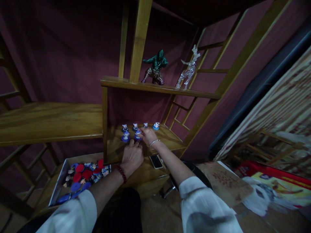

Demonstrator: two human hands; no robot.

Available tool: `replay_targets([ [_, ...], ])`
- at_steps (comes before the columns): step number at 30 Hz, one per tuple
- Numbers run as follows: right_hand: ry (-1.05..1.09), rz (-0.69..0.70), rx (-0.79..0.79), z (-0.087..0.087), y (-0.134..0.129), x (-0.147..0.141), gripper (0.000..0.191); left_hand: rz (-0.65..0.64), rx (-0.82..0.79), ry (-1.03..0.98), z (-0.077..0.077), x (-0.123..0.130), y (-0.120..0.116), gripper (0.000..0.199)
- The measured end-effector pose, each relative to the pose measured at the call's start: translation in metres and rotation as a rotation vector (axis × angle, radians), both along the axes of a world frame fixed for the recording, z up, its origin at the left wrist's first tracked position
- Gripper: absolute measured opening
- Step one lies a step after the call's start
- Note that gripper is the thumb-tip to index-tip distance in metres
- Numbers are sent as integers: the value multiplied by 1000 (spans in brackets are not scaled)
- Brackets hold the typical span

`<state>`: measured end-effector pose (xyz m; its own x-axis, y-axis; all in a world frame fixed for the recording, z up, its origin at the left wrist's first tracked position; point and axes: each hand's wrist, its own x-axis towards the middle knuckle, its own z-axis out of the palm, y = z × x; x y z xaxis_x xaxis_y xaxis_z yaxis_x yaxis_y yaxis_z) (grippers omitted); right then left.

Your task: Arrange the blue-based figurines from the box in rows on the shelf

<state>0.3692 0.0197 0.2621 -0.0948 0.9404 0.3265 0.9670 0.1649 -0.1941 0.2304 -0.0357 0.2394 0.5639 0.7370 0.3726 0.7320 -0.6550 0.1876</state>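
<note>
Small figurines stand in two rows on the wooden shelf [116,147]. At the back are three dark-based ones [124,127] and one on a blue base [155,126]. In front of them are a purple-based figurine [125,136] and, to its right, a second purple one [137,135]. My right hand [148,135] has its fingers closed on this second one. My left hand [132,156], with a red bead bracelet, lies just in front of it, fingers together and pointing forward; what its fingertips touch is hidden.
An open box [58,181] of red and blue pieces stands at lower left. A phone [155,161] lies below my right wrist. A dark green figure [156,66] and a clear deer statue [188,72] stand on the upper shelf.
</note>
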Motion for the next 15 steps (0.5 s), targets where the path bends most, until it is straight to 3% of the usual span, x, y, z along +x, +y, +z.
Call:
replay_targets([
  [8,-47,14,61,-8,-3,0,18,0,-14,-15,-1,2,0,25],
  [15,-60,68,54,-3,-3,1,17,30,-34,20,1,2,-2,24],
])
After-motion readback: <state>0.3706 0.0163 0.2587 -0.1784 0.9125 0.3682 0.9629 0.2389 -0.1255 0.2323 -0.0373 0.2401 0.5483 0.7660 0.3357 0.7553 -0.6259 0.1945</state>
